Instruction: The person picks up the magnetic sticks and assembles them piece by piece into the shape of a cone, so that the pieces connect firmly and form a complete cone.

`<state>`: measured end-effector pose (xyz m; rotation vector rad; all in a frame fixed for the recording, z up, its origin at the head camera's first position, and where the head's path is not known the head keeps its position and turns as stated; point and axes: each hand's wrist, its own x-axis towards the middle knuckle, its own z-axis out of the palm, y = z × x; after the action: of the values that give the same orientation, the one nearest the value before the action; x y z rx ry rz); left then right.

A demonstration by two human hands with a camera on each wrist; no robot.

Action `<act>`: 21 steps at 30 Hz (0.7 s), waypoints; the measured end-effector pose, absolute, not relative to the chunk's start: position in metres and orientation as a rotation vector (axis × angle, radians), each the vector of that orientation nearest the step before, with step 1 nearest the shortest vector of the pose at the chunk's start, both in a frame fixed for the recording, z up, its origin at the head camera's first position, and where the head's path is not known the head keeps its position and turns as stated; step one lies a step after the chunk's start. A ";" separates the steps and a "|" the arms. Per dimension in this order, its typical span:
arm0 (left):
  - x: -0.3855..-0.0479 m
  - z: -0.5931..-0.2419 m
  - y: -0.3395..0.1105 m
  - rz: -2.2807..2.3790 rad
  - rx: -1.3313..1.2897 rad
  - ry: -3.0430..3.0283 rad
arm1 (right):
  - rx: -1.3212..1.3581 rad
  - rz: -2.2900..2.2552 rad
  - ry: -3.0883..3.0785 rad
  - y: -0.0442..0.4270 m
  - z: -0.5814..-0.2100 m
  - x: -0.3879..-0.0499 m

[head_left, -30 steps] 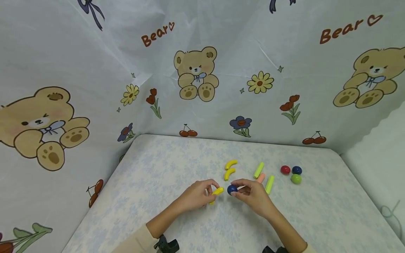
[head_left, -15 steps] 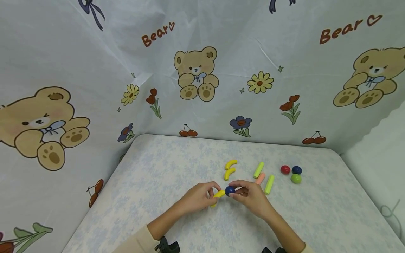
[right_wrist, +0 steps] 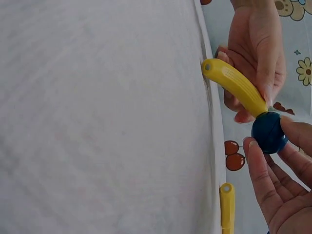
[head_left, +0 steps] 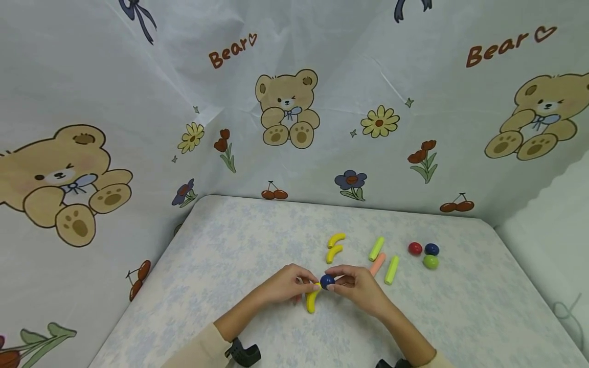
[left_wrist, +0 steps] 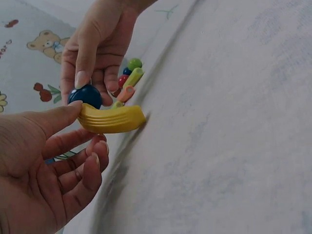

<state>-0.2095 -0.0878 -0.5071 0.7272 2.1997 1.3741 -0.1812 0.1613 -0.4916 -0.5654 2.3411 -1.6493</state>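
Left hand [head_left: 284,284] pinches the yellow stick [head_left: 311,302] near its end, right hand [head_left: 361,289] fingertip-grips the blue ball [head_left: 327,281] at its one o'clock, seemingly keeping meeting faces bare

A broad tabletop [head_left: 239,235] covered in off-white material with a mottled pale-blue pattern fills the lower middle of the head view, its far corners rounded. Slightly right of centre lie an upper glossy yellow curved piece [head_left: 336,239] and a lower glossy yellow curved piece [head_left: 334,254], close together (whether they touch is hard to tell). Farther right rest a slanting yellow-green straight rod [head_left: 376,249], a salmon-pink straight rod [head_left: 377,264] just below it, and a second yellow-green straight rod [head_left: 391,270] to the lower right. Toward the right side sit a shiny red ball [head_left: 415,249], a shiny dark-blue ball [head_left: 431,249] and, below that, a shiny light-green ball [head_left: 430,262].
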 end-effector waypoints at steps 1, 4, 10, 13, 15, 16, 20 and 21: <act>-0.211 -0.509 -0.089 1.381 0.721 2.190 | -0.574 -1.646 2.340 0.161 -0.493 -0.183; -0.213 -0.513 -0.091 1.395 0.707 2.188 | -0.595 -1.621 2.355 0.160 -0.496 -0.187; -0.217 -0.517 -0.095 1.351 0.691 2.250 | -0.637 -1.542 2.361 0.156 -0.498 -0.196; -0.217 -0.516 -0.097 1.333 0.678 2.261 | -0.634 -1.529 2.334 0.153 -0.498 -0.199; -0.217 -0.515 -0.098 1.318 0.674 2.264 | -0.628 -1.522 2.321 0.151 -0.498 -0.200; -0.216 -0.514 -0.098 1.311 0.675 2.265 | -0.626 -1.519 2.318 0.151 -0.498 -0.201; -0.214 -0.512 -0.098 1.286 0.692 2.281 | -0.646 -1.479 2.363 0.147 -0.501 -0.201; -0.214 -0.512 -0.098 1.283 0.696 2.285 | -0.648 -1.473 2.375 0.146 -0.502 -0.201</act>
<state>-0.2141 -0.0976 -0.5117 0.6957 2.2849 1.2835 -0.2012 0.1462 -0.5021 -0.6483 2.3747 -1.4730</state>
